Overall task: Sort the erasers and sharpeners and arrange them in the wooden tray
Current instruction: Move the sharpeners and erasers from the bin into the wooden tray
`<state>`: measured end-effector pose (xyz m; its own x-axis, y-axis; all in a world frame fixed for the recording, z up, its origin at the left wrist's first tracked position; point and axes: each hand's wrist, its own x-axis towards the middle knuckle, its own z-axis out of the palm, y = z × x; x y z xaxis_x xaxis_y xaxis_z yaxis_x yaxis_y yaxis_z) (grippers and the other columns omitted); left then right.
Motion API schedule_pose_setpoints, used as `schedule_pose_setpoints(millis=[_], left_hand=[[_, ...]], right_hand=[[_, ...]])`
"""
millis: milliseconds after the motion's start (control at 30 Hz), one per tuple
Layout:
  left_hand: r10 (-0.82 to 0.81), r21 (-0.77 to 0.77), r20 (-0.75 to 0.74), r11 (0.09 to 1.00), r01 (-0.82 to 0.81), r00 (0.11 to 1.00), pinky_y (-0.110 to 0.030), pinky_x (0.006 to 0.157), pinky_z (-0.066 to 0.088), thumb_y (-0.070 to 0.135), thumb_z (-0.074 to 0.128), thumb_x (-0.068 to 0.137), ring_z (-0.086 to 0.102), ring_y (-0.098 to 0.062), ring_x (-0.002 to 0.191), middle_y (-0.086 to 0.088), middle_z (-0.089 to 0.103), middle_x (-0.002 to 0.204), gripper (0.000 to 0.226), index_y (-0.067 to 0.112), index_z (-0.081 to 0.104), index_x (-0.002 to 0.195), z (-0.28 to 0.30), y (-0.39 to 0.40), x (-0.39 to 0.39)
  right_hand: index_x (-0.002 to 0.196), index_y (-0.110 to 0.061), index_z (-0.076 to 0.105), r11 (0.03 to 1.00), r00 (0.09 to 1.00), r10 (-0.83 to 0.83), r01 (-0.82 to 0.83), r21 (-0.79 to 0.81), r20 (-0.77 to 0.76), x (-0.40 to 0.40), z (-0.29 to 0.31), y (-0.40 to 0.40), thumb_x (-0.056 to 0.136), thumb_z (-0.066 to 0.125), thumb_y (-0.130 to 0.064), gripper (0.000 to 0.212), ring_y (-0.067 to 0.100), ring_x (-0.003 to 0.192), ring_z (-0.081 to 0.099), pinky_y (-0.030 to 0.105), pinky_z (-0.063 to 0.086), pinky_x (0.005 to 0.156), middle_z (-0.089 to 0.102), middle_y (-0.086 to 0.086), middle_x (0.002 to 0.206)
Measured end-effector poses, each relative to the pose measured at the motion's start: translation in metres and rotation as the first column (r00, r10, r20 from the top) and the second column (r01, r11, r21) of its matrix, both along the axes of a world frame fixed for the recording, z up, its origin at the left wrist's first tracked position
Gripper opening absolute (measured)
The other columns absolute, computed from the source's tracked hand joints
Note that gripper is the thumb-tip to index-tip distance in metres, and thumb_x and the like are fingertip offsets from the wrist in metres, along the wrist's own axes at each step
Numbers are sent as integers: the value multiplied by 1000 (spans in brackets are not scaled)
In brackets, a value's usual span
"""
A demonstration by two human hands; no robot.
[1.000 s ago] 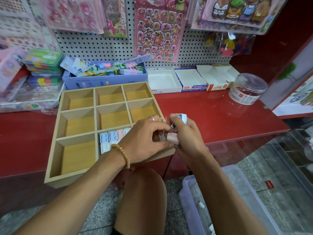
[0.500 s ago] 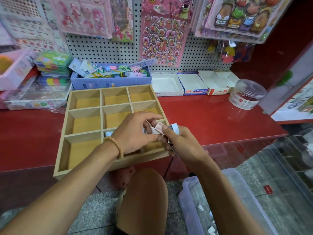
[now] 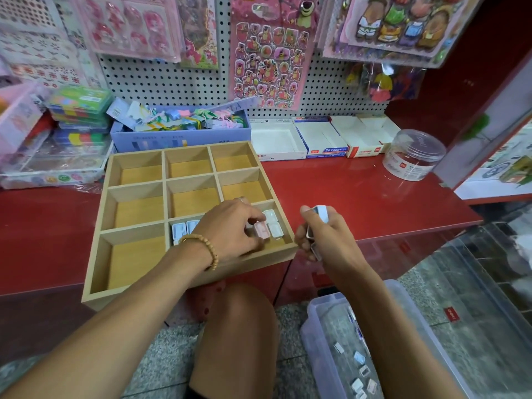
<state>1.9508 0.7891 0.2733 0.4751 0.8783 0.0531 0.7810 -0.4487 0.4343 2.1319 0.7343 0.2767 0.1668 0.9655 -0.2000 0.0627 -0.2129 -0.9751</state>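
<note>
Wooden tray sits on red counter, near edge overhanging. Head view only. Left hand is inside tray's near-right compartment, fingertips pinching a pink eraser/sharpener & setting it down just beside two white pieces already there; can't tell at this res. which kind they are. More pastel pieces lie in tray's near-middle compartment, partly under the wrist. Other compartments show bare wood. Right hand, just off tray's right edge, is curled round a small stack of pieces, thumb on top. Clear plastic bin on floor below tray's right corner has more loose pieces.

Step, my read: seat pink piece flush w/ the white ones. Keep it flat, slide against neighbour, let go only when it rests on wood; check type matches compartment. Keep stack firm in right hand so nothing drops.
</note>
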Motion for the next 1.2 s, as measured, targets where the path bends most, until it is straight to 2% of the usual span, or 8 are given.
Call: schedule_pose_setpoints(millis=[233, 533, 633, 700, 767, 900, 1067, 1200], left_hand=[[-54, 63, -150, 996, 64, 987, -27, 77, 47, 32, 68, 86, 53, -12, 100, 8, 61, 105, 20, 26, 72, 105, -7, 5, 13], [-27, 72, -184, 997, 41, 983, -32, 78, 47, 40, 75, 80, 51, -14, 101, 7, 59, 105, 35, 27, 67, 112, -7, 14, 13], [10, 37, 75, 999, -12, 997, -28, 80, 48, 33, 69, 86, 56, -8, 88, 10, 63, 98, 21, 25, 71, 106, 1, 15, 11], [23, -46, 309, 999, -9, 951, -23, 75, 50, 26, 69, 87, 61, -5, 81, 11, 69, 89, 9, 24, 74, 94, 11, 13, 14], [16, -148, 434, 988, 53, 901, -18, 68, 47, 24, 71, 86, 62, -3, 76, 9, 71, 82, 5, 22, 75, 86, 20, 8, 20], [27, -291, 534, 944, 153, 845, -31, 63, 58, 22, 80, 77, 68, -22, 65, -8, 72, 76, 14, 11, 73, 83, 29, 2, 25], [11, -292, 547, 939, 179, 837, -22, 66, 54, 11, 82, 75, 63, -11, 70, -10, 72, 80, 14, 9, 74, 86, 30, -3, 19], [6, -323, 552, 924, 207, 834, -19, 64, 52, 8, 78, 79, 61, -10, 68, -14, 71, 83, 12, 10, 73, 89, 33, -5, 15]], right_hand=[[91, -7, 49, 998, 997, 49, -46, -43, 63, 7, -5, -4, 105, 48, -28, 25, 11, 39, 40, 21, 30, 39, 50, -7, 48], [83, -7, 51, 991, 978, 132, -129, -33, 159, 9, -7, 1, 105, 48, -25, 29, 6, 40, 40, 18, 32, 40, 49, -10, 45], [79, -9, 50, 984, 953, 177, -179, -13, 244, 10, -6, 3, 103, 51, -27, 30, 4, 41, 40, 18, 33, 45, 49, -11, 46], [78, -12, 52, 974, 927, 215, -226, -1, 306, 9, -5, 5, 101, 53, -31, 31, 5, 44, 41, 23, 34, 49, 53, -9, 52], [80, -9, 53, 964, 901, 247, -267, 7, 357, 6, -3, 6, 100, 56, -34, 32, 6, 47, 43, 27, 35, 50, 55, -8, 56], [82, -15, 54, 945, 822, 283, -328, 5, 494, -1, 3, 6, 98, 58, -32, 24, 13, 65, 49, 34, 39, 60, 58, -3, 74], [74, -24, 43, 957, 810, 227, -288, 29, 541, -6, 4, 3, 91, 68, -32, 32, 6, 61, 41, 18, 30, 51, 49, -10, 68], [82, -19, 50, 950, 847, 255, -310, 44, 466, -9, 4, -1, 81, 78, -30, 30, 6, 63, 47, 27, 40, 55, 54, -11, 72]])
